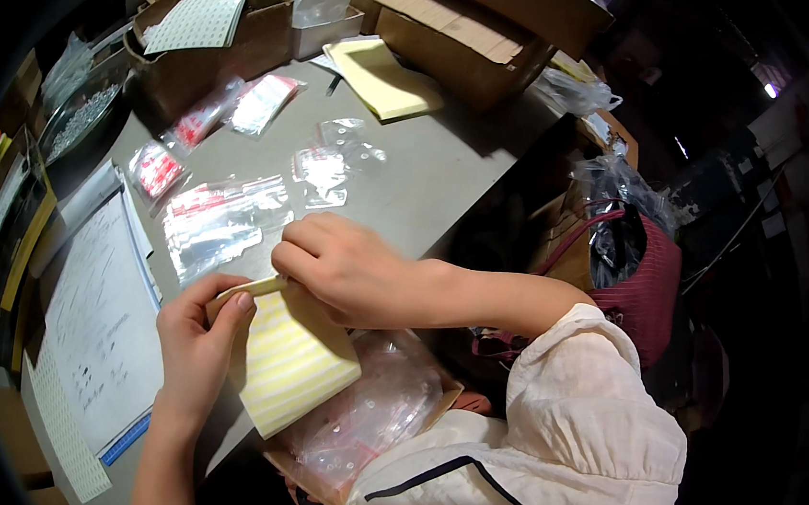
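A yellow-and-white striped sheet hangs over the near edge of the table, its upper edge folded or rolled over. My left hand pinches the sheet's upper left corner between thumb and fingers. Curled at the upper right of the same edge is my right hand, closed; its fingertips are partly hidden. Just beyond both hands lie flat clear zip bags with red lines. Small clear bags are scattered farther off. Below the sheet, an open cardboard box holds clear plastic bags.
To the left lie a written paper sheet and a bowl of small clear pieces. Red-and-clear bag packs, a yellow pad and cardboard boxes stand farther back. A dark red bag is at the right.
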### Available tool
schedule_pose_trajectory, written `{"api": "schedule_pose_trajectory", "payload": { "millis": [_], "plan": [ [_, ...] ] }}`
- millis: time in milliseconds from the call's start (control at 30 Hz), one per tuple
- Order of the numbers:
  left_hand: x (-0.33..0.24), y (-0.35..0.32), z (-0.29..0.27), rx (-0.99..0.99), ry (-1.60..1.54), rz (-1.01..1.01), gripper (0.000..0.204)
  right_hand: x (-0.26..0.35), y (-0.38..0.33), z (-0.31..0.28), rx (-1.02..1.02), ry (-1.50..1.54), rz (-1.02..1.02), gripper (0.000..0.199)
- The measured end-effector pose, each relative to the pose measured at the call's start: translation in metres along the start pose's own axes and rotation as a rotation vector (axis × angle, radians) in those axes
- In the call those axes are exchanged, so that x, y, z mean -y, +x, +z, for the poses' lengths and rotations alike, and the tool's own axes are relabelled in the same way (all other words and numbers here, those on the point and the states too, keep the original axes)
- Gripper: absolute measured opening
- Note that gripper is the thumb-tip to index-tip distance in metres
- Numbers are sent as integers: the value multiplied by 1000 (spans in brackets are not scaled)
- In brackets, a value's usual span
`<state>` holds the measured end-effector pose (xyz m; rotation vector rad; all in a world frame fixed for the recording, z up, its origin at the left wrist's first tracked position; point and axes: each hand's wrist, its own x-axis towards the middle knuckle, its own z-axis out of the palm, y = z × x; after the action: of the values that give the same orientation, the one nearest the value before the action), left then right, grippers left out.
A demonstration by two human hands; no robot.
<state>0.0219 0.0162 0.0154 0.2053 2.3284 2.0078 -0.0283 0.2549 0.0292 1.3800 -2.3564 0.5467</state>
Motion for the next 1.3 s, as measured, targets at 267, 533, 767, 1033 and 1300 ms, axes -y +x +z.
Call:
{"api": "schedule_pose_trajectory", "payload": {
  "millis": [267, 533, 767, 1033, 1300],
  "plan": [
    [4, 9, -8, 35, 86, -18, 18, 1, 7, -21, 67, 32, -167, 23],
    [7, 5, -6, 58, 185, 16, 19, -72, 85, -10, 459, 314, 414, 23],
    [0, 4, -3, 31, 216, 5, 24, -83, 98, -21, 609, -356, 400, 25],
    [7, 7, -4, 12, 216, 43, 26, -89, 105, 13, 507, 418, 309, 19],
    [0, 2, -2, -16, 247, 68, 25, -80, 90, -9, 412, -116, 429, 32]
  ]
}}
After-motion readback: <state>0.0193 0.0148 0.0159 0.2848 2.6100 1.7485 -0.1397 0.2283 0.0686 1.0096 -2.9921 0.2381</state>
